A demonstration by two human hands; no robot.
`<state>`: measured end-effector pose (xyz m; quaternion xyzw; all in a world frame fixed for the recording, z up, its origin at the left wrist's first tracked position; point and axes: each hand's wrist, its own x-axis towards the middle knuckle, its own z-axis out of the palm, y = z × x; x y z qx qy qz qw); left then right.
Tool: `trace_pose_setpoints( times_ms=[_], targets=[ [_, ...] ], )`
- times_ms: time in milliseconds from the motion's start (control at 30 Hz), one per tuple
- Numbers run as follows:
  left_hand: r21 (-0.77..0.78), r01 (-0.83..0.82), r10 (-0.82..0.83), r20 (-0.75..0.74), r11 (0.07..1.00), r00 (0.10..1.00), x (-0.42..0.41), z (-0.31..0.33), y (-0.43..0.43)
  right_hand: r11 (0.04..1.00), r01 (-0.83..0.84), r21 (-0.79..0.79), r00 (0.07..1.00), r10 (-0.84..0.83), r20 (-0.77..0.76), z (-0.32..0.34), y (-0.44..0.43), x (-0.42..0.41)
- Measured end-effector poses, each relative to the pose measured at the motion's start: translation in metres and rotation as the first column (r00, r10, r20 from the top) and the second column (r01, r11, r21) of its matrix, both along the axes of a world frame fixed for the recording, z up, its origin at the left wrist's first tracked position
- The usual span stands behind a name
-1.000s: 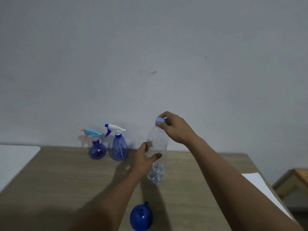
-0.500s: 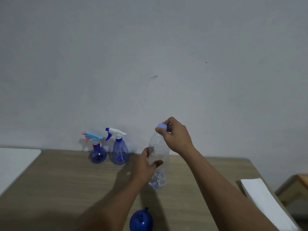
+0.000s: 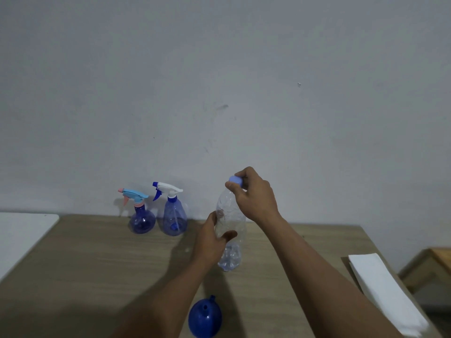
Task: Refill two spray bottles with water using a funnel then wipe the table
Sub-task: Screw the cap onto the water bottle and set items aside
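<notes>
A clear plastic water bottle (image 3: 230,215) stands upright on the wooden table (image 3: 97,264). My left hand (image 3: 210,242) wraps its lower body. My right hand (image 3: 253,193) pinches its pale blue cap (image 3: 235,181) from above. Two blue spray bottles stand at the back by the wall: one round with a light blue and pink trigger (image 3: 141,215), one conical with a white and blue trigger (image 3: 174,215). A dark blue funnel (image 3: 205,318) lies on the table near me, between my forearms.
A folded white cloth or paper towel (image 3: 385,291) lies at the table's right edge. A white surface (image 3: 22,232) adjoins the table on the left. A wooden piece of furniture (image 3: 432,267) stands lower at the right. The grey wall runs right behind the bottles.
My view has tilted, so everything sits a little lower in frame. Both hands keep their hold on the water bottle and cap; the fingers on the cap have shifted slightly.
</notes>
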<state>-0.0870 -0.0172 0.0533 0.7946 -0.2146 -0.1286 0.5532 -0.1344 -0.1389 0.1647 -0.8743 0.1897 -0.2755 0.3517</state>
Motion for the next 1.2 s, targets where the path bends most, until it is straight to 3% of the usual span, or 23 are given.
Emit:
trace_pose_setpoints(
  times_ms=[300,500,767,933,1033,1200],
  targets=[
    [-0.022,-0.016,0.014,-0.051,1.0,0.999,0.0,-0.007,0.0,0.991,0.134,-0.027,0.989,-0.132,0.064,-0.009,0.009,0.002],
    [0.023,-0.053,0.054,-0.007,0.998,0.999,-0.002,-0.007,-0.004,0.998,-0.009,0.06,0.997,0.004,0.082,-0.016,0.003,-0.006],
    [0.091,-0.021,0.016,0.055,0.996,0.998,-0.003,-0.008,0.001,0.984,-0.178,0.0,0.984,0.178,0.003,-0.029,0.004,-0.02],
    [0.079,0.056,-0.054,-0.028,0.995,0.998,-0.029,-0.022,0.043,0.979,-0.201,-0.013,0.98,0.201,-0.01,-0.038,0.001,-0.028],
    [0.272,0.072,-0.098,0.082,0.96,0.992,-0.056,-0.044,0.077,0.984,-0.176,-0.029,0.984,0.176,-0.008,-0.043,-0.001,-0.03],
    [0.477,0.144,-0.209,0.086,0.867,0.974,-0.09,-0.072,0.115,0.988,-0.134,-0.08,0.991,0.134,-0.004,-0.05,-0.002,-0.031]
  ],
)
